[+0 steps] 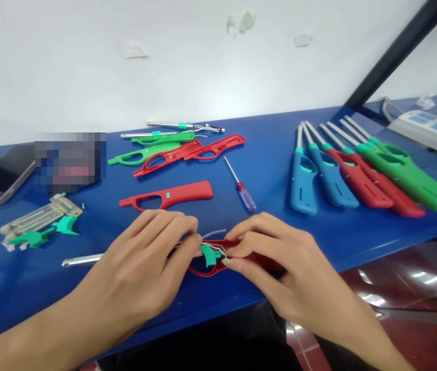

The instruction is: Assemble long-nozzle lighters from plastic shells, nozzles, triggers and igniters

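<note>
Your right grip (pixel 285 255) pinches white wires (pixel 213 246) over the open red shell (pixel 211 274), your left grip (pixel 144 263) hides its hold, the likely cover (pixel 193 191) lies unfitted beyond, six lighters (pixel 357 178) look assembled rightward.

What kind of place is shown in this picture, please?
Probably a small assembly or repair workbench: a screwdriver lies on the blue table, together with open red casing halves and a row of whole-looking lighters.

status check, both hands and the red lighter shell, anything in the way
Left hand and right hand either side of green plastic trigger; grip unclear. Open red plastic lighter shell beneath. Thin white wires looped beside trigger, possible snag.
</note>
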`<state>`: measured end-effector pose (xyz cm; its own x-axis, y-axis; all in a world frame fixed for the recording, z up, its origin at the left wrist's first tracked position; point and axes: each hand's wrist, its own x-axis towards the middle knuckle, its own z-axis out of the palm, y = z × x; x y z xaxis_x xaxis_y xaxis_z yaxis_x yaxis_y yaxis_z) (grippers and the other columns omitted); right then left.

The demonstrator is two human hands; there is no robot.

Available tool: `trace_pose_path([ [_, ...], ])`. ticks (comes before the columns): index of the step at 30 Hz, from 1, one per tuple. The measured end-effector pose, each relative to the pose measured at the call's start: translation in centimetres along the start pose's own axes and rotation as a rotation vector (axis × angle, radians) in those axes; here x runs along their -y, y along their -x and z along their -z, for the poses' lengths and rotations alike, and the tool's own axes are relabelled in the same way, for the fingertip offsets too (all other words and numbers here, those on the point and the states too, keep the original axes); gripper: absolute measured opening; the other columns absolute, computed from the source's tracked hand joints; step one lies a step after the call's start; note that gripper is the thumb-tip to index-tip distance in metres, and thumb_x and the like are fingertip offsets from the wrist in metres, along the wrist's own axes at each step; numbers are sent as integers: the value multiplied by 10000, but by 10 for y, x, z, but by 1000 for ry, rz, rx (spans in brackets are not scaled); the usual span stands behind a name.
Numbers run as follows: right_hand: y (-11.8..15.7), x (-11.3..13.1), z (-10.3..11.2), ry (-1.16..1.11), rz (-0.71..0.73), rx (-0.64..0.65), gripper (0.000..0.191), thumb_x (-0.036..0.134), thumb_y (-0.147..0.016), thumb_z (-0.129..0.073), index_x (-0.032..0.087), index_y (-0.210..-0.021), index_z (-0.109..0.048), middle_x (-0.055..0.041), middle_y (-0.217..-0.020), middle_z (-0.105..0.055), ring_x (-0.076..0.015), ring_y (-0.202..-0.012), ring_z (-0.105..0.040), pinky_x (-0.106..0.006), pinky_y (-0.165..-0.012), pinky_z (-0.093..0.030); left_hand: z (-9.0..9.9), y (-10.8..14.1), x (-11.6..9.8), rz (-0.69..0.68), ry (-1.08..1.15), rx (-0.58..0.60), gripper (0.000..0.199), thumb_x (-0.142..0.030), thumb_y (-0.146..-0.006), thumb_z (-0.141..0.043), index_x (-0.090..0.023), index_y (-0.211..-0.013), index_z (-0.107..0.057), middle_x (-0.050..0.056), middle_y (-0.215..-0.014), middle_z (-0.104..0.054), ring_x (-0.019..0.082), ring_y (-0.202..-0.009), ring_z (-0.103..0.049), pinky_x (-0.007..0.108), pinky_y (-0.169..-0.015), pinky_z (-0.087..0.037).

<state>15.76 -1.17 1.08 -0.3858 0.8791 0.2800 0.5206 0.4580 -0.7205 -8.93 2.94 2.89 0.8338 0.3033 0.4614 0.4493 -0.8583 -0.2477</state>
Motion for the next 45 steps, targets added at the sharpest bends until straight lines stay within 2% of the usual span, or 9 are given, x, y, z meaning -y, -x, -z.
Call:
trace_pose_path([
  [8,0,-4,-5,56,93,-78,74,223,-1016,-683,216,-944,-693,14,-1074,-742,-125,-966,-662,-256,-877,-519,-4,1,3,4,23,-48,187,-3,-994,-490,-80,-993,-660,136,-1005,-682,269,-917,-644,423,-800,-542],
  [13,3,-4,-8,110,161,-133,27,197,-997,-696,197,-1015,-716,-7,-1044,-762,-147,-918,-678,-300,-835,-533,-7,5,1,41,64,-33,173,-22,-994,-523,-90,-1007,-682,137,-1015,-687,266,-905,-643,419,-807,-522],
  [20,1,-4,-10,196,201,-163,61,157,-974,-680,177,-950,-733,-32,-1010,-781,-169,-858,-695,-331,-765,-540,-4,6,4,46,97,-22,167,-35,-980,-555,-105,-1030,-699,142,-1004,-708,269,-904,-675,418,-814,-528],
  [26,1,-5,-11,200,230,-148,71,132,-979,-674,174,-943,-718,-25,-1049,-787,-167,-903,-707,-317,-813,-550,-2,6,3,63,139,-9,192,-79,-1029,-521,-129,-1036,-706,121,-999,-714,253,-901,-679,411,-805,-524],
  [30,2,-7,-10,207,237,-142,52,137,-989,-676,170,-963,-708,-16,-1052,-785,-163,-910,-706,-318,-821,-544,-2,6,2,71,113,-23,181,-56,-1021,-538,-129,-1030,-702,120,-1003,-714,254,-935,-678,410,-828,-519],
  [37,1,-9,-10,212,234,-136,39,161,-1010,-669,177,-980,-689,-11,-1034,-773,-160,-909,-695,-318,-828,-534,1,2,2,58,78,-10,178,-93,-1026,-530,-126,-1008,-704,125,-963,-732,262,-887,-691,409,-799,-525],
  [45,3,-8,-12,144,170,-124,40,218,-1055,-636,206,-1027,-662,-11,-1086,-754,-148,-970,-674,-302,-888,-526,-5,3,0,168,148,-42,90,-93,-999,-621,-156,-984,-684,79,-959,-735,239,-877,-655,400,-807,-493],
])
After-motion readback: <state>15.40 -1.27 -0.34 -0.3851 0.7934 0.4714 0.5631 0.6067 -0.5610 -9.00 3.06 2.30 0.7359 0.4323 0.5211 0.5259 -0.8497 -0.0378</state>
